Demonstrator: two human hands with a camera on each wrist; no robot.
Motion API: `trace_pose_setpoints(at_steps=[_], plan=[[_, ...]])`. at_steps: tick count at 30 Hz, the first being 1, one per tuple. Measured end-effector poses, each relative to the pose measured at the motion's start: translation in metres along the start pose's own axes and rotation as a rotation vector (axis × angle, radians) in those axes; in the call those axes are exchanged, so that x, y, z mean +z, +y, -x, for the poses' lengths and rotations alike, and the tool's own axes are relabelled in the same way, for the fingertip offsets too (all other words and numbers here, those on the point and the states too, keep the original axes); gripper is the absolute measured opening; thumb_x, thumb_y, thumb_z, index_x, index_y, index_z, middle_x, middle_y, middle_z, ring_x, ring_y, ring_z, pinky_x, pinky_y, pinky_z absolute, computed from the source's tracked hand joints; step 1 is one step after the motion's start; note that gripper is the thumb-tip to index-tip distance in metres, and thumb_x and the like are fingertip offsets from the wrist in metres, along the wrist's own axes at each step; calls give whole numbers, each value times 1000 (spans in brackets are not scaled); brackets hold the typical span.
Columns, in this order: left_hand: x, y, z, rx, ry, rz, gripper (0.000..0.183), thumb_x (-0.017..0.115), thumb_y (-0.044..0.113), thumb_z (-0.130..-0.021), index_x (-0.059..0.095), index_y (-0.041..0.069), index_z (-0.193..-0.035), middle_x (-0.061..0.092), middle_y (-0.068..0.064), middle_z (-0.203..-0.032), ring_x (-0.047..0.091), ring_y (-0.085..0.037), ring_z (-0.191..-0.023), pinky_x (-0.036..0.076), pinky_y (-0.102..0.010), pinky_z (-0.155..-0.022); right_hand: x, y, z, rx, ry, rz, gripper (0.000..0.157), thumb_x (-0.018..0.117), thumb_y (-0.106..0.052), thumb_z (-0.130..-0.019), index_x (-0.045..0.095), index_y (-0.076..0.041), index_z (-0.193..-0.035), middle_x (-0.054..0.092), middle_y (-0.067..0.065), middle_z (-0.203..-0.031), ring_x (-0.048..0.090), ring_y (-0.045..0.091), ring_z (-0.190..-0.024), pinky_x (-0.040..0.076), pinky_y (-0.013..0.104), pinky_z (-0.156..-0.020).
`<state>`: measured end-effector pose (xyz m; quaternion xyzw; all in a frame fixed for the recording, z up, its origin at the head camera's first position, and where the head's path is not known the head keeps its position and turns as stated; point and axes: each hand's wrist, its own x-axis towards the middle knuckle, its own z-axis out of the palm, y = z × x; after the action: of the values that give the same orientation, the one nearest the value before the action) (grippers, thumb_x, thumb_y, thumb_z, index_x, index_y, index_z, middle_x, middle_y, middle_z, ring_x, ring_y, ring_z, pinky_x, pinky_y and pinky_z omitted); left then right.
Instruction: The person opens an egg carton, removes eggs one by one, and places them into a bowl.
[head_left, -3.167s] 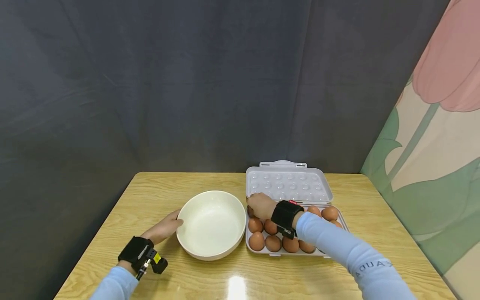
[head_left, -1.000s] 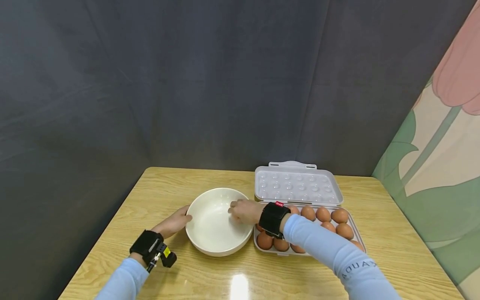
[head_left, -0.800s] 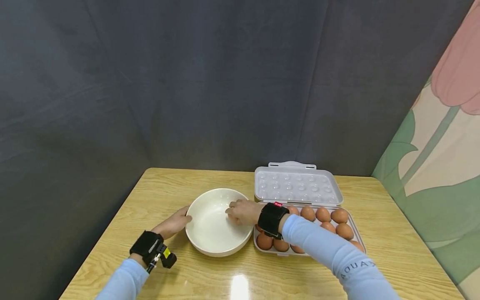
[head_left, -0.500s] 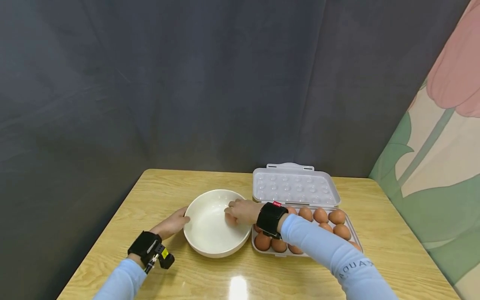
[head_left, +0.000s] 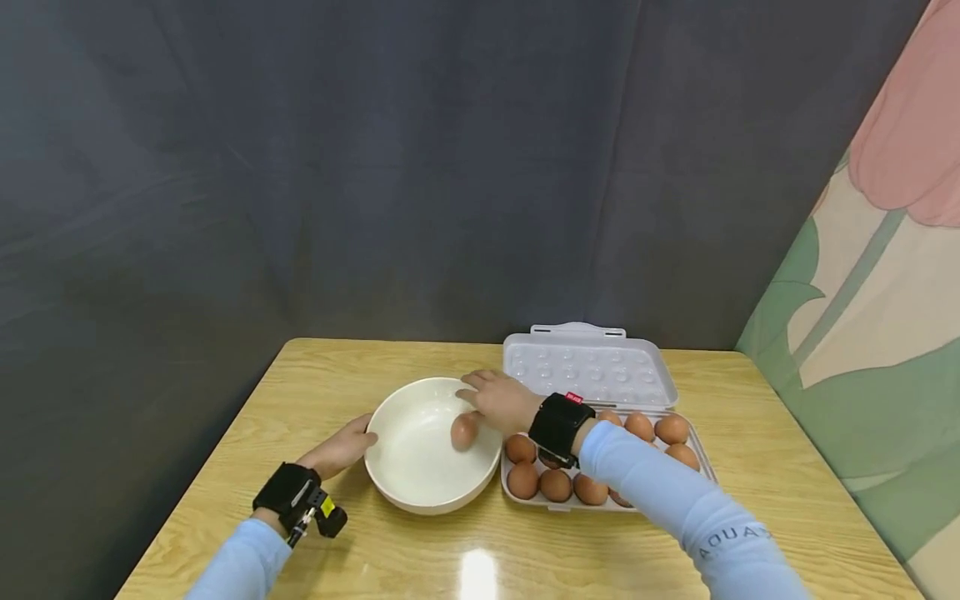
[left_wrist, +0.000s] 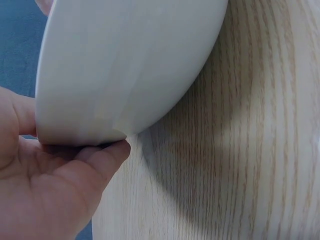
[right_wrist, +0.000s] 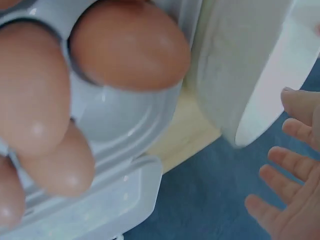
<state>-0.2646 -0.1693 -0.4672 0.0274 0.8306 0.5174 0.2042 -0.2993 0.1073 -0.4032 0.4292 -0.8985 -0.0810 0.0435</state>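
A cream bowl stands on the table with a brown egg lying inside, towards its right wall. My left hand grips the bowl's left rim. In the left wrist view, the thumb is over the rim and the fingers press against the outside wall. Just above the bowl's right rim is my right hand, fingers spread, holding nothing; the right wrist view shows those fingers apart from the bowl. Beside the bowl, a pale egg carton holds several brown eggs, partly hidden by my right arm.
The carton's lid is folded back towards the dark curtain. A light wooden table lies under everything. On the right hangs a flower-patterned panel.
My right hand has gone from the carton to the bowl with an egg, let go of it inside, and risen slightly right. The left hand keeps its grip on the rim.
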Motion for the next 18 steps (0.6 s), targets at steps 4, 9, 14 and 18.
trace_pose_setpoints(at_steps=[4, 9, 14, 18], plan=[[-2, 0, -2, 14, -12, 5, 51, 28, 4, -95, 16, -2, -145, 18, -22, -150, 18, -37, -137, 19, -52, -112, -8, 10, 6, 115, 7, -37, 40, 58, -27, -89, 54, -12, -126, 48, 12, -134, 43, 29, -125, 40, 45, -101], [-7, 3, -3, 8, -1, -3, 52, 27, 2, -95, 16, -1, -145, 17, -23, -150, 17, -37, -138, 18, -52, -112, -13, 23, 16, 178, 14, -93, 39, 59, -20, -88, 54, -8, -125, 49, 14, -132, 45, 31, -122, 46, 47, -94], [-8, 2, 0, -5, -12, -3, 53, 27, 2, -95, 14, -2, -145, 15, -23, -150, 16, -37, -138, 18, -52, -112, 1, 31, 32, 152, 25, -100, 29, 60, -12, -84, 61, -9, -112, 58, 12, -115, 55, 30, -104, 53, 44, -78], [-7, 1, 0, -7, -13, -9, 53, 27, 3, -95, 13, -2, -146, 15, -24, -150, 16, -38, -138, 18, -52, -112, 16, 37, 44, 137, -31, -106, 31, 65, -4, -75, 64, -11, -105, 60, 9, -103, 57, 27, -91, 54, 41, -68]])
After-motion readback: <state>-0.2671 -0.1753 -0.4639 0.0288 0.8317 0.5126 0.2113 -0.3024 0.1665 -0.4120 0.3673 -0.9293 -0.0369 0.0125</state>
